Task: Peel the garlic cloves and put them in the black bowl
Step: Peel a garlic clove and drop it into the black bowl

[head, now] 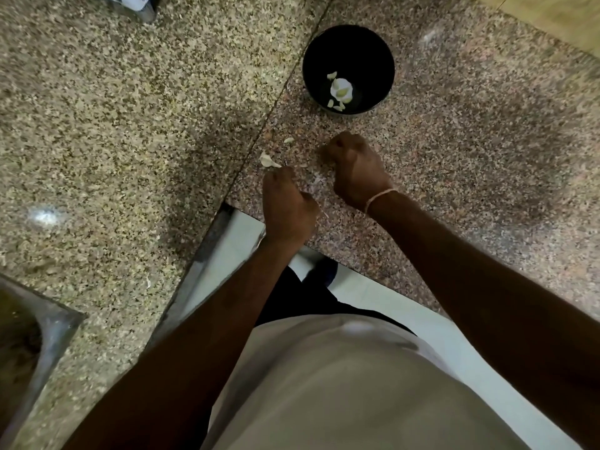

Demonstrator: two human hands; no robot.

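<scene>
The black bowl (376,56) stands on the speckled granite counter (470,141), with several pale garlic pieces (341,89) lying at its bottom. My left hand (285,206) rests on the counter with its fingers curled, fingertips next to a white garlic piece (268,160). A thin pale sliver shows at its right side. A smaller garlic scrap (288,140) lies further up. My right hand (355,168), with a thread band on the wrist, is curled into a fist just below the bowl. What either fist encloses is hidden.
A seam (269,115) runs diagonally across the counter left of the bowl. A steel sink corner (48,323) sits at the lower left. The counter's front edge (246,216) is close under my left hand, with white floor below it. A metal object (143,8) is at the top left.
</scene>
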